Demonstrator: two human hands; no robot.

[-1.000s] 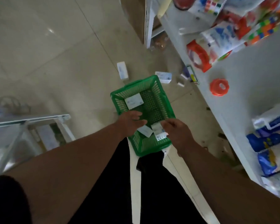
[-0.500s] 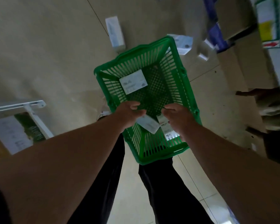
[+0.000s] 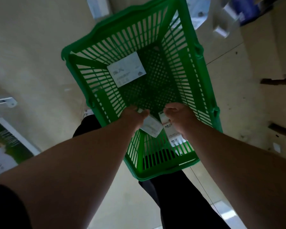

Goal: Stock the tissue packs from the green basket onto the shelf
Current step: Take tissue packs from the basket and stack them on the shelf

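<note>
Gripping 1 tissue pack (image 3: 151,126) each, both hands' grips close inside the green basket (image 3: 203,66), left hand (image 3: 135,115), right hand (image 3: 180,117).

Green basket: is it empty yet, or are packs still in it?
Not empty. One tissue pack lies loose on the green basket floor; the left hand and right hand each grip another.

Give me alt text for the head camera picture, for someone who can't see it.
Seen from above, both bare hands reach into a green basket on the floor: the left hand grips one white tissue pack, the right hand another. A third pack lies flat on the basket's bottom, farther from the person.
</note>
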